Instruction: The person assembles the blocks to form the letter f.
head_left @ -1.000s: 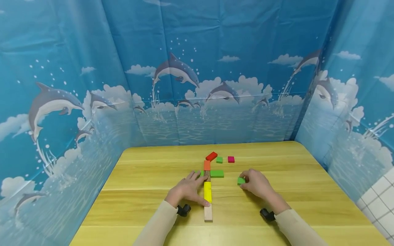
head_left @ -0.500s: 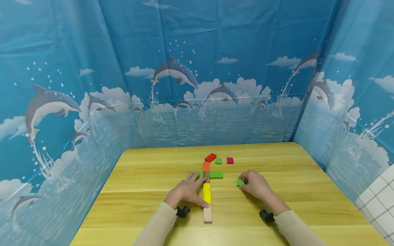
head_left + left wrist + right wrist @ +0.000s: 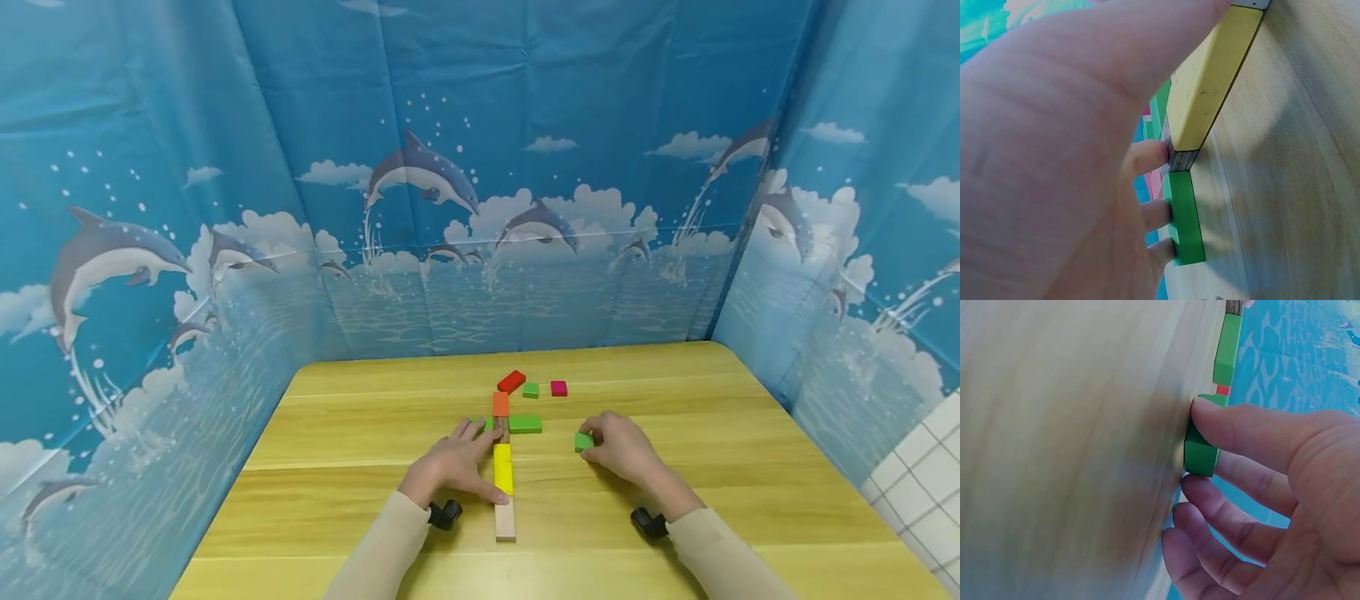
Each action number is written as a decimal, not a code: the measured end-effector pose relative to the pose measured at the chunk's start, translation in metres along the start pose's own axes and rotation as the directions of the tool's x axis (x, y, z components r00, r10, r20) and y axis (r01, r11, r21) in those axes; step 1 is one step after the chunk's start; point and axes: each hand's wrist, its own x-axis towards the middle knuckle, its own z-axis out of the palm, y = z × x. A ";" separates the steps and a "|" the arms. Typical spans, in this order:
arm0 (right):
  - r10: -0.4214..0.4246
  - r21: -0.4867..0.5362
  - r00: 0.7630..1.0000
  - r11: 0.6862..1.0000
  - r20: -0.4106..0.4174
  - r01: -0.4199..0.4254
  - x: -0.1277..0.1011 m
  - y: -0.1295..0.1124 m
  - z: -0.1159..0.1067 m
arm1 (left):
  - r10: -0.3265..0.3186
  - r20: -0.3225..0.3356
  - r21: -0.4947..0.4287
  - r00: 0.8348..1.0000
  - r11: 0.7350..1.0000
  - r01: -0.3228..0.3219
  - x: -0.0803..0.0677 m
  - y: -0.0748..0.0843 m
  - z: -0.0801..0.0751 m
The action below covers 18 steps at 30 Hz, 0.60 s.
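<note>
Small green block (image 3: pixel 584 442) sits on the table (image 3: pixel 337 500) right of the block line, pinched by the right hand (image 3: pixel 626 450) (thumb and fingers curled on it). I'd keep that pinch low and square. Left hand (image 3: pixel 453 467) lies flat, fingers straight, thumb against the yellow block (image 3: pixel 503 469), fingertips touching the green bar (image 3: pixel 1185 215).

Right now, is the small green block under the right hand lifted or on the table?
On the table: the small green block lies flat, pinched by the right hand.
</note>
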 end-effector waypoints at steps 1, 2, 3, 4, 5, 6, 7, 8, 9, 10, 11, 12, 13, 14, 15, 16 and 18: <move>0.004 0.003 1.000 1.000 0.001 -0.004 0.000 -0.001 0.000 | 0.000 0.001 -0.001 1.000 1.000 0.000 0.000 0.000 0.000; 0.008 0.006 1.000 1.000 0.004 -0.008 0.000 -0.001 0.000 | -0.001 0.004 -0.005 1.000 1.000 0.001 0.000 0.000 0.001; 0.013 0.006 1.000 1.000 0.009 -0.013 0.001 0.000 0.000 | 0.000 0.006 -0.006 1.000 1.000 0.000 0.000 0.000 0.001; 0.018 0.008 1.000 1.000 0.015 -0.018 0.001 0.000 0.000 | 0.000 0.009 -0.007 1.000 1.000 0.000 0.000 -0.001 0.002; 0.030 0.016 0.999 0.999 0.018 -0.030 0.001 -0.001 -0.001 | 0.000 0.012 -0.007 1.000 1.000 0.000 0.000 -0.001 0.002; 0.033 0.019 0.999 0.999 0.017 -0.033 0.001 -0.001 -0.001 | 0.001 0.012 -0.004 1.000 1.000 -0.001 0.000 -0.001 0.002; 0.034 0.024 0.999 0.999 0.014 -0.034 0.002 -0.001 -0.002 | 0.001 0.010 -0.002 1.000 1.000 -0.001 0.000 -0.001 0.002; 0.033 0.029 0.999 0.999 0.008 -0.033 0.003 -0.002 -0.003 | 0.002 0.007 -0.002 1.000 1.000 -0.002 0.000 -0.001 0.001; 0.032 0.033 1.000 0.999 0.001 -0.032 0.004 -0.003 -0.004 | 0.003 0.002 0.001 1.000 1.000 -0.003 0.001 -0.002 0.001; 0.031 0.039 0.999 0.999 -0.008 -0.031 0.005 -0.004 -0.005 | 0.003 -0.002 -0.001 1.000 1.000 -0.003 0.001 -0.002 0.000; 0.031 0.042 0.999 0.999 -0.015 -0.030 0.007 -0.005 -0.007 | 0.004 -0.005 0.000 1.000 1.000 -0.004 0.001 -0.002 -0.001; 0.029 0.040 0.999 0.999 -0.019 -0.028 0.008 -0.005 -0.008 | 0.004 -0.006 -0.001 1.000 1.000 -0.004 0.002 -0.002 -0.001; 0.028 0.042 0.999 0.999 -0.021 -0.027 0.010 -0.006 -0.009 | 0.004 -0.006 -0.003 1.000 1.000 -0.004 0.002 -0.002 -0.001; 0.027 0.042 0.999 0.999 -0.023 -0.026 0.011 -0.007 -0.010 | 0.003 -0.004 -0.004 1.000 1.000 -0.003 0.002 -0.002 -0.002; 0.027 0.043 0.999 0.999 -0.024 -0.026 0.012 -0.008 -0.011 | 0.003 -0.003 -0.003 1.000 1.000 -0.003 0.002 -0.002 -0.001; 0.027 0.043 0.999 0.999 -0.026 -0.025 0.013 -0.009 -0.012 | 0.002 -0.001 -0.002 1.000 1.000 -0.002 0.001 -0.002 -0.001; 0.029 0.048 0.999 0.998 -0.029 -0.028 0.014 -0.011 -0.014 | 0.001 0.002 -0.003 1.000 1.000 -0.001 0.001 -0.002 -0.001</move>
